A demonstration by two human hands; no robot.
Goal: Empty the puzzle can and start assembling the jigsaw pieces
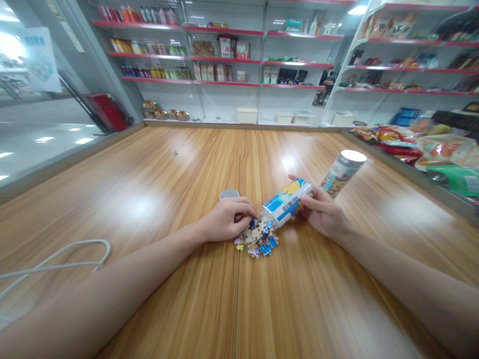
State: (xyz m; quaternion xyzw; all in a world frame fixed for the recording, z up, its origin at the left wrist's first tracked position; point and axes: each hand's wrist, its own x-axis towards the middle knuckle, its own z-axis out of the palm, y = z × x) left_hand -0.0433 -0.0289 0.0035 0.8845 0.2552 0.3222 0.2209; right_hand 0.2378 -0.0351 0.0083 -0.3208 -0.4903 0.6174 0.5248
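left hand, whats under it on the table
The left hand rests its fingertips on a pile of puzzle pieces by the mouth of the tube that the right hand holds. Whatever lies beneath the fingers and palm is covered.

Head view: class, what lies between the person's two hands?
Between left hand and right hand: the tipped puzzle tube, held by the right, and loose puzzle pieces, in the head view.
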